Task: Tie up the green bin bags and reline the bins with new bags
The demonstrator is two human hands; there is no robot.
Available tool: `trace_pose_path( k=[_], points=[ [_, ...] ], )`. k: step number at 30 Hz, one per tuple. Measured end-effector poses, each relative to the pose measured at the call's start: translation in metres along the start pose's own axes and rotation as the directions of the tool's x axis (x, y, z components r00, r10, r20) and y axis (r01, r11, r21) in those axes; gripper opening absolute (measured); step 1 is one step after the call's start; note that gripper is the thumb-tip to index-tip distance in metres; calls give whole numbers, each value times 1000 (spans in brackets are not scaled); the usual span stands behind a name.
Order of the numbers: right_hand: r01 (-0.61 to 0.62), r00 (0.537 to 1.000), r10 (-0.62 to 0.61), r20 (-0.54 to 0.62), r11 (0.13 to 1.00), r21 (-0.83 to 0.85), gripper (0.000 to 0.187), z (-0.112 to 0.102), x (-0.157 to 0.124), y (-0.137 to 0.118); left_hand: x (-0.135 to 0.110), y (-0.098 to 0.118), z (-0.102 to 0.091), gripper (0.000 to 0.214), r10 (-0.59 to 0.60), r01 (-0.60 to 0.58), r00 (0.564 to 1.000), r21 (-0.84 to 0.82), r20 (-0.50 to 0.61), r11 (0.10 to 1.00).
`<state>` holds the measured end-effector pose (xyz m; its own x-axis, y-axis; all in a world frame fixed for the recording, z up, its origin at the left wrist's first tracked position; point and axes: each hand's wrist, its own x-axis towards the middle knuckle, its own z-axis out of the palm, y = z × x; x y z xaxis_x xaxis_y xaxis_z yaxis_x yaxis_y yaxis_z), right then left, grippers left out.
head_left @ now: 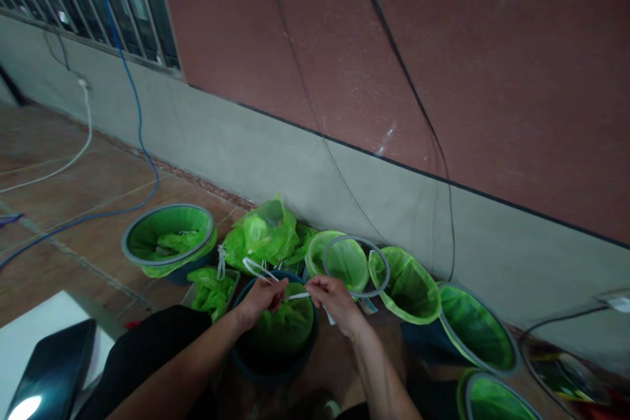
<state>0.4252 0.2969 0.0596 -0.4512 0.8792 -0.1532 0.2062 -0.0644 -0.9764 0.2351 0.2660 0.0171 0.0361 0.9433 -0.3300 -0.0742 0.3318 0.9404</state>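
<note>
A dark bin (275,377) stands in front of me with a green plastic trash bag (285,329) inside it. Above the bag, a white drawstring (298,296) runs between my two hands. My left hand (263,300) pinches it, and a loose white loop (254,267) sticks up behind those fingers. On the other side, my right hand (333,298) is closed on the drawstring, with a short white end hanging below it. I cannot make out whether the drawstring is joined to the bag.
A lined bin with a grey rim (128,251) stands at left, beside bunched green bags (266,233). Several more lined bins (406,285) lean along the wall (275,161), with a loose grey ring (387,273) over two. A phone (54,364) lies on a white surface (62,312).
</note>
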Motion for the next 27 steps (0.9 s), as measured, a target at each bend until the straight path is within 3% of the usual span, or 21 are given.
trace_pose_path(
  k=[3, 7, 10, 13, 16, 18, 22, 27],
  points=[
    [52, 999, -53, 4, 996, 73, 26, 9, 1, -6, -4, 4, 2, 37, 35, -38, 987, 15, 155, 999],
    [113, 993, -114, -1, 982, 151, 28, 21, 3, -7, -8, 3, 2, 26, 131, -196, 933, 166, 335, 966],
    [143, 987, -116, -108, 947, 289, 43, 28, 7, 0, -8, 0, 4, 31, 153, -254, 930, 285, 333, 924],
    [81, 973, -6, -230, 946, 315, 51, 33, 12, 13, -8, -1, 5, 32, 189, -275, 941, 305, 281, 912],
    [-55, 994, 63, -85, 994, 94, 38, 37, 13, 26, -9, 2, 4, 32, 219, -294, 941, 301, 259, 907],
    [-16, 1000, 16, 1, 993, -114, 30, 39, 11, 28, -9, 3, 4, 31, 221, -288, 945, 290, 242, 913],
    [11, 993, -64, -98, 883, -469, 21, 37, 4, 18, -3, 0, 4, 29, 170, -189, 978, 159, 124, 969],
    [-34, 991, -39, -124, 842, -538, 20, 32, -2, 3, 1, -2, 2, 32, -17, 23, 999, -131, 44, 991]
  ],
)
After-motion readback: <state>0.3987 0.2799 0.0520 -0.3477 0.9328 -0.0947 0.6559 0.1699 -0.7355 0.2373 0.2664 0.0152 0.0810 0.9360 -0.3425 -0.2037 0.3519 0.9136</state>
